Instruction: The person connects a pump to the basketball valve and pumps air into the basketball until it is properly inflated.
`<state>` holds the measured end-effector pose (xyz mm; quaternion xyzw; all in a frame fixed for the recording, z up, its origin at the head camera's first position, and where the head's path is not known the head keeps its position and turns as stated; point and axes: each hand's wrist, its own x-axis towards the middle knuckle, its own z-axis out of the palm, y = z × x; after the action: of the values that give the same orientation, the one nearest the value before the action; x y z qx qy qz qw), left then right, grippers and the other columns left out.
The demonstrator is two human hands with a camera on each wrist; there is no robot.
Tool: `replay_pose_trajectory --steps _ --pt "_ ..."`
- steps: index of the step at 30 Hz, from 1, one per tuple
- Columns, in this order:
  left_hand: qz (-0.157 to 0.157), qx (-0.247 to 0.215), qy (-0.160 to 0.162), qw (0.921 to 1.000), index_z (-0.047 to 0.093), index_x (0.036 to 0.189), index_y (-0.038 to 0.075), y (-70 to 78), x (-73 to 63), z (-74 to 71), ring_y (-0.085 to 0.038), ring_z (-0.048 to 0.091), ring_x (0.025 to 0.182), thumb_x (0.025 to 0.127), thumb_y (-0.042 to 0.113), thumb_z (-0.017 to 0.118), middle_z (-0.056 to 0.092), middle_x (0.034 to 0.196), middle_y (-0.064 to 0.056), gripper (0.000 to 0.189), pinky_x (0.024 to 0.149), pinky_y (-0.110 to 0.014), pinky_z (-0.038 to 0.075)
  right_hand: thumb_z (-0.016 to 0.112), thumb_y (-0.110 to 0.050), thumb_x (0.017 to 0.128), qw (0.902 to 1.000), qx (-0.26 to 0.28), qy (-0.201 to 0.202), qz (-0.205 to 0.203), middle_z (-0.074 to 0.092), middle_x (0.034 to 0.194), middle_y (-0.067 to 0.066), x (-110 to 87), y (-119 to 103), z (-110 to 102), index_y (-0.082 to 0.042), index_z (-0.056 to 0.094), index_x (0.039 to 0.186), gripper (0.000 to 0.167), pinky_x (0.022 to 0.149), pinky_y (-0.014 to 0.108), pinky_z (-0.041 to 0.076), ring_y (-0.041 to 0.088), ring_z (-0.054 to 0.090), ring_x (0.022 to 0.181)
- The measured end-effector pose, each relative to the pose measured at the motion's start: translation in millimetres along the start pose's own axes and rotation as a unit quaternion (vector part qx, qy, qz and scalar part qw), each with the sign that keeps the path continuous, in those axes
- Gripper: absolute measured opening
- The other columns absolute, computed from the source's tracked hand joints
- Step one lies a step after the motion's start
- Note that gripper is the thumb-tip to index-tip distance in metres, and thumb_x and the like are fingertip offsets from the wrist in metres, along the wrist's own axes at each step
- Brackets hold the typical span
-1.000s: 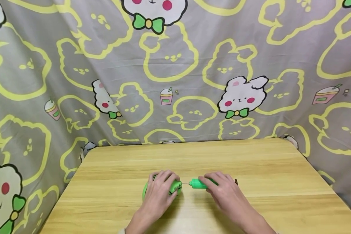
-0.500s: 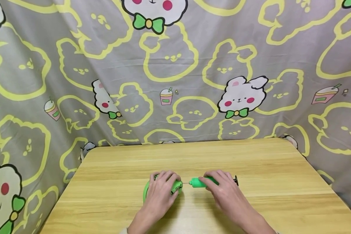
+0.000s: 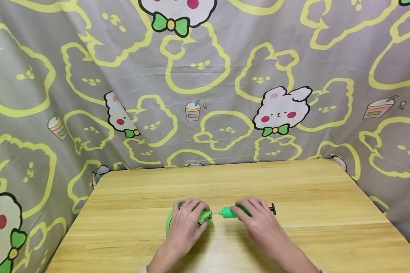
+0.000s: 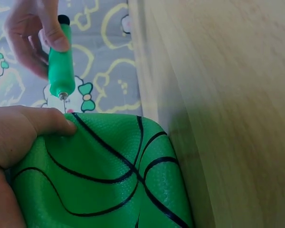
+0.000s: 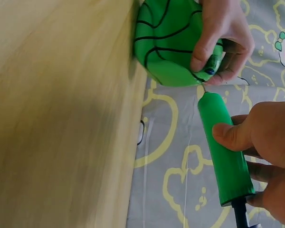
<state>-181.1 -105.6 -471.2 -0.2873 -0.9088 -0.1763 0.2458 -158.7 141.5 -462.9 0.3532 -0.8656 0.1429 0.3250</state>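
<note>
A soft, dented green ball with black lines (image 4: 99,156) rests on the table under my left hand (image 3: 188,223). The fingers of that hand grip it, with the thumb near the spot where a thin metal needle (image 5: 204,88) meets the ball. The needle runs from the tip of a green hand pump (image 5: 225,147), which lies roughly level in the head view. Around the pump's barrel curl the fingers and thumb of my right hand (image 3: 259,218). Its black handle (image 3: 272,209) sticks out beyond the right hand on a short length of dark rod (image 5: 241,213).
Both hands work above a pale wooden table (image 3: 150,189). Behind it and along the sides hangs a grey curtain (image 3: 222,91) printed with yellow outlines and white cartoon rabbits.
The pump's black handle shows more clearly past the right hand than a second ago. The head view has shifted slightly. The left hand keeps its grip on the ball.
</note>
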Motion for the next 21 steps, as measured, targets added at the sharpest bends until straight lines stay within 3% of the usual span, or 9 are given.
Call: replay_pose_trajectory --steps 8,14,21 --pt "-0.002 0.005 -0.006 1.0 0.071 0.1 0.021 -0.8 -0.3 0.7 -0.018 0.065 0.095 0.068 0.009 0.094 0.069 0.103 0.006 0.041 0.088 -0.055 0.047 0.08 0.019 0.062 0.9998 -0.008 0.006 -0.015 0.066 0.114 0.009 -0.3 -2.2 3.8 -0.005 0.07 0.122 0.066 0.081 0.044 0.053 0.028 0.062 0.102" --pt "-0.005 0.02 -0.005 0.9998 0.069 0.101 0.018 2.1 1.7 0.4 -0.022 0.066 0.096 0.068 -0.018 0.075 0.069 0.103 0.003 0.049 0.089 -0.058 0.048 0.076 0.011 0.074 0.9997 -0.006 0.019 0.011 0.066 0.113 0.01 -0.2 -5.4 8.2 -0.005 0.072 0.121 0.05 0.08 0.043 0.054 0.028 0.062 0.102" --pt "-0.003 0.041 0.002 0.9992 0.068 0.1 0.018 4.6 0.4 4.0 -0.022 0.065 0.096 0.068 -0.017 0.073 0.068 0.101 0.003 0.048 0.089 -0.058 0.046 0.069 0.012 0.077 0.9986 -0.016 0.05 0.013 0.067 0.109 0.009 0.8 -6.1 11.5 -0.01 0.074 0.118 0.046 0.082 0.049 0.053 0.029 0.063 0.098"
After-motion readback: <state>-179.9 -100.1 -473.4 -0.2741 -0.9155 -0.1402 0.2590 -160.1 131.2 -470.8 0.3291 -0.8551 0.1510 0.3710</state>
